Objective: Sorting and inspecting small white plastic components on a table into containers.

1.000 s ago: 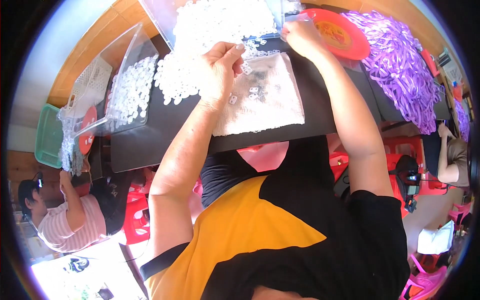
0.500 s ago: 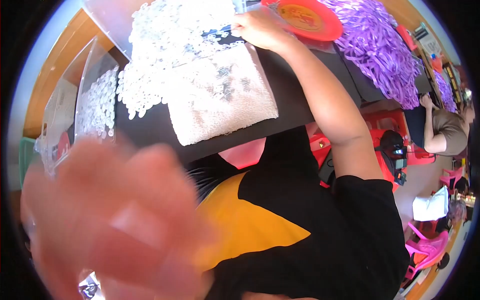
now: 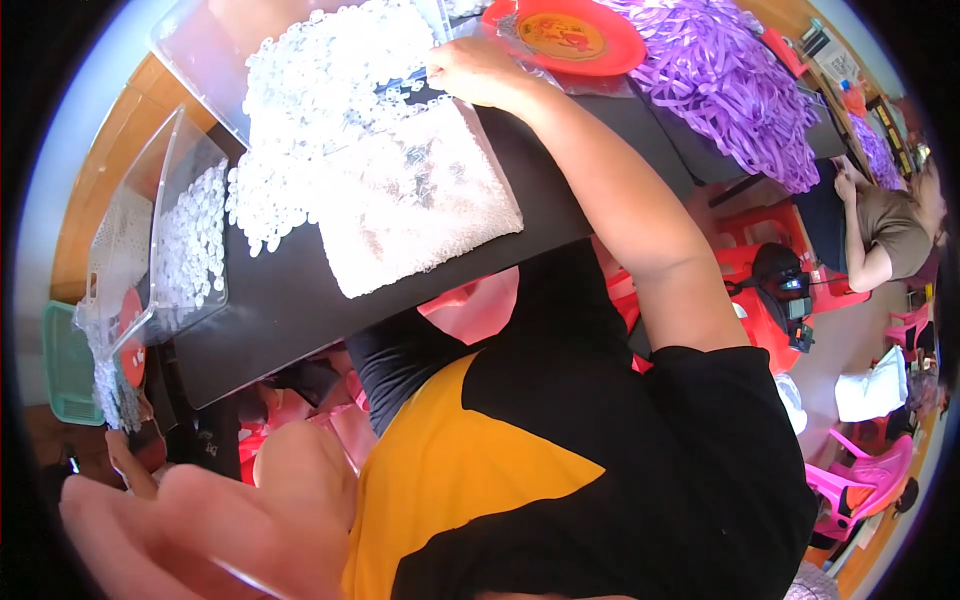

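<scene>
Head view, our only one: the left hand (image 3: 205, 530) has left the far end of the cloth (image 3: 425, 215) and now looms blurred and close to the lens at lower left, off the counter (image 3: 265, 325); the whole view has shifted too. We judge handling at the cloth to be paused on that side — only the right hand (image 3: 478, 72) stays up by the pieces. Its fingers are curled in together at the cloth's far right corner, next to the heap of white pieces (image 3: 320, 75); too small to tell whether they grip one. Left fingers look bent, but blur hides how far open they are, and we cannot tell if anything is held. The heap spills from a clear, hard-walled bin (image 3: 205, 75) onto the counter, beside the cloth; pieces look small, glossy, rounded. Cloth is pale, nubbly, towel-like, roughly square, with shiny small clear pieces (image 3: 408, 172) scattered on it, washed out by glare. Left, a straight-sided clear box (image 3: 192, 142) holds more white bits; right, a smooth round red plate (image 3: 615, 45) — then purple ribbon (image 3: 720, 95), satiny, in a tangled pile.
</scene>
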A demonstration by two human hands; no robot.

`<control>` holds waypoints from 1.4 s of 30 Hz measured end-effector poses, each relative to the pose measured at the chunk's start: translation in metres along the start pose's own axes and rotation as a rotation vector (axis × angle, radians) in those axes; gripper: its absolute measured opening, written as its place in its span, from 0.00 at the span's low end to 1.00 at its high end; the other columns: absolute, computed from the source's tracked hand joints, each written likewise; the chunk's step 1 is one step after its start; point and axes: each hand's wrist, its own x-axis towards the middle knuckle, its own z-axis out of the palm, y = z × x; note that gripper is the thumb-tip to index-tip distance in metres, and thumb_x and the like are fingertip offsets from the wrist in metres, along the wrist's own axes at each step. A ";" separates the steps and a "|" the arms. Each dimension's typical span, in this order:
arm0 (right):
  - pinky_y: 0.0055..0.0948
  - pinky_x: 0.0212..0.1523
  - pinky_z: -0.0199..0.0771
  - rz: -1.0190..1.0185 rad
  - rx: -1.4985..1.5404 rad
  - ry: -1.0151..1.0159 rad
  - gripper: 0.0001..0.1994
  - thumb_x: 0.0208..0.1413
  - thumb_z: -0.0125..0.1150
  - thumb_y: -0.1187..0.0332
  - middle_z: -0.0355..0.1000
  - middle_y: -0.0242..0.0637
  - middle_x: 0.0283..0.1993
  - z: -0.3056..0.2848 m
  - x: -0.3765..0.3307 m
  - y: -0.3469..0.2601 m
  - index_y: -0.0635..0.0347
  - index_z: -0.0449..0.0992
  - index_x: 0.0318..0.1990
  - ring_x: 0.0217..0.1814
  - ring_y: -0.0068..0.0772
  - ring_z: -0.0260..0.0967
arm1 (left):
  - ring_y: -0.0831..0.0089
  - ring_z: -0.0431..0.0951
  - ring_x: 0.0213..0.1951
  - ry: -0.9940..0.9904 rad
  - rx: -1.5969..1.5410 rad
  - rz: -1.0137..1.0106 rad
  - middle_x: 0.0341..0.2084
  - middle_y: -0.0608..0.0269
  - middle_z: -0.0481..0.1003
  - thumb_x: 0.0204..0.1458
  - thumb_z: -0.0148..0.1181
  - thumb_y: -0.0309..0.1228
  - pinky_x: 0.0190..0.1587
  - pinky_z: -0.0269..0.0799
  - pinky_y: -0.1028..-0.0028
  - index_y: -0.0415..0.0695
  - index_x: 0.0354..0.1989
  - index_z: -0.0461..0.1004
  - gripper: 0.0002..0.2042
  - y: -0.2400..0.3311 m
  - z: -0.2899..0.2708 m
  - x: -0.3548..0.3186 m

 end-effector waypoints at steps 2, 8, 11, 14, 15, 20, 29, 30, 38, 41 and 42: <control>0.42 0.37 0.69 0.014 0.023 0.013 0.08 0.55 0.54 0.66 0.75 0.45 0.30 0.001 0.000 0.001 0.59 0.77 0.33 0.36 0.45 0.74 | 0.70 0.66 0.31 0.011 -0.005 0.030 0.26 0.57 0.66 0.51 0.56 0.41 0.33 0.59 0.73 0.43 0.34 0.69 0.13 0.001 0.002 0.002; 0.42 0.34 0.69 0.012 0.022 0.017 0.08 0.53 0.54 0.66 0.74 0.44 0.28 0.006 0.002 0.005 0.59 0.77 0.31 0.34 0.45 0.74 | 0.70 0.65 0.34 0.061 0.020 0.112 0.26 0.59 0.65 0.49 0.58 0.44 0.36 0.58 0.72 0.45 0.29 0.68 0.15 0.018 -0.016 0.006; 0.43 0.33 0.68 0.007 0.031 -0.004 0.09 0.53 0.54 0.65 0.74 0.44 0.28 0.005 0.004 0.011 0.60 0.76 0.30 0.33 0.46 0.73 | 0.70 0.64 0.35 0.106 0.017 0.142 0.26 0.61 0.64 0.48 0.59 0.46 0.38 0.58 0.72 0.46 0.27 0.68 0.16 0.024 -0.002 -0.001; 0.42 0.32 0.68 0.018 -0.008 -0.026 0.09 0.53 0.55 0.66 0.74 0.44 0.27 0.007 0.002 0.013 0.60 0.76 0.30 0.31 0.45 0.73 | 0.71 0.64 0.36 0.159 0.012 0.169 0.26 0.62 0.63 0.47 0.60 0.48 0.40 0.57 0.72 0.47 0.25 0.67 0.17 0.049 -0.022 -0.015; 0.40 0.32 0.69 -0.012 -0.024 -0.016 0.08 0.54 0.56 0.66 0.74 0.44 0.26 0.008 0.006 0.008 0.61 0.76 0.30 0.29 0.43 0.73 | 0.71 0.64 0.37 0.173 0.028 0.182 0.26 0.62 0.63 0.46 0.60 0.48 0.40 0.57 0.72 0.48 0.24 0.67 0.17 0.060 -0.024 -0.013; 0.29 0.28 0.68 -0.011 0.340 -0.011 0.08 0.54 0.61 0.64 0.72 0.34 0.22 -0.010 0.003 -0.005 0.59 0.78 0.33 0.24 0.24 0.70 | 0.71 0.63 0.39 0.257 0.096 0.251 0.25 0.64 0.62 0.44 0.62 0.51 0.43 0.56 0.72 0.50 0.21 0.67 0.19 0.055 -0.035 -0.008; 0.19 0.29 0.66 0.119 0.888 -0.168 0.08 0.56 0.58 0.65 0.72 0.27 0.22 -0.052 -0.018 -0.044 0.60 0.78 0.32 0.23 0.18 0.69 | 0.72 0.77 0.27 0.344 0.376 -0.931 0.29 0.56 0.78 0.51 0.60 0.27 0.29 0.70 0.76 0.32 0.40 0.76 0.12 -0.139 -0.097 -0.009; 0.19 0.28 0.66 0.116 0.855 -0.163 0.08 0.56 0.58 0.65 0.72 0.27 0.23 -0.055 -0.020 -0.049 0.59 0.78 0.33 0.24 0.18 0.69 | 0.72 0.77 0.27 0.352 0.381 -0.932 0.29 0.56 0.78 0.51 0.60 0.27 0.29 0.70 0.76 0.32 0.40 0.76 0.12 -0.144 -0.100 -0.009; 0.18 0.28 0.62 0.090 1.003 -0.238 0.08 0.57 0.52 0.67 0.71 0.27 0.25 -0.028 -0.014 -0.047 0.60 0.77 0.36 0.25 0.19 0.69 | 0.76 0.76 0.25 0.334 0.319 -0.823 0.26 0.60 0.77 0.53 0.62 0.27 0.26 0.68 0.79 0.34 0.37 0.77 0.08 -0.166 -0.104 -0.016; 0.17 0.29 0.62 0.101 1.037 -0.255 0.09 0.59 0.50 0.67 0.71 0.27 0.25 -0.026 -0.014 -0.053 0.60 0.76 0.35 0.26 0.18 0.69 | 0.77 0.76 0.25 0.335 0.336 -0.802 0.25 0.61 0.77 0.52 0.63 0.26 0.25 0.68 0.80 0.35 0.37 0.77 0.08 -0.166 -0.107 -0.017; 0.17 0.29 0.62 0.106 1.041 -0.264 0.09 0.59 0.50 0.67 0.71 0.27 0.25 -0.023 -0.014 -0.054 0.60 0.76 0.35 0.26 0.18 0.69 | 0.77 0.75 0.25 0.340 0.338 -0.782 0.25 0.61 0.77 0.51 0.64 0.26 0.25 0.68 0.80 0.35 0.37 0.77 0.08 -0.167 -0.107 -0.018</control>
